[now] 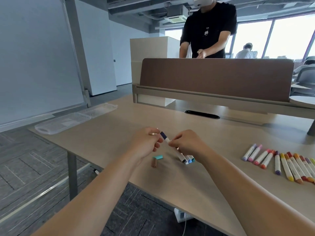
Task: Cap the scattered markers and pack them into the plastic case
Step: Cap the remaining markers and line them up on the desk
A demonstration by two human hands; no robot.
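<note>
Centre frame, both hands over the worktop (196, 178). Right hand (186, 143) clenched round a bunch of markers (185, 159); lower ends poke out below the hand with black, blue and teal tips, just above the worktop. One marker sticks up-left from the fist, topped by a navy cap (163, 134). Left hand (146, 142) has its fingers curled, fingertips pinching that navy cap. Loose teal cap (158, 157) and brown cap (154, 163) lie on the worktop below the hands, touching or nearly so. Row of capped markers (281, 161) at right edge, side by side. Clear plastic case (63, 122) lies open, upper left of the worktop, well apart from the hands. Person in black shirt (208, 28) stands behind the brown divider (216, 77).
</note>
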